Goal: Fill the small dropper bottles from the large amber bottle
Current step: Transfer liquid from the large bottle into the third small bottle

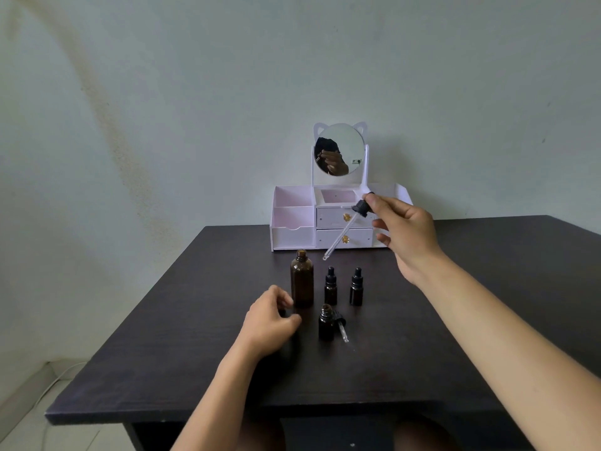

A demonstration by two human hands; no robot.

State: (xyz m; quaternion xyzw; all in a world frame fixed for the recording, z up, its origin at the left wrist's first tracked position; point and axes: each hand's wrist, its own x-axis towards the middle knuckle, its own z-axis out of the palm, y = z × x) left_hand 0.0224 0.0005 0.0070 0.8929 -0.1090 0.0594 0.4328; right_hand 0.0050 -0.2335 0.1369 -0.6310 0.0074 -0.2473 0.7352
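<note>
Dropper [344,234] tilted, tip down-left, right hand [403,236] pinching

A dark wood-grain table [357,379] fills the lower half of the view, and at its far edge stands a white and pale pink desk organiser [294,237] with open compartments on its left and two small stacked drawers [328,238] with gold knobs in the middle. A round mirror [348,141] in a white frame with cat ears rises on posts from the top of the organiser. Behind is a pale grey-green wall [455,76] marked by a brownish curved stain [113,131], and at the lower left a white cable [55,382] lies on the pale floor [26,428].
</note>
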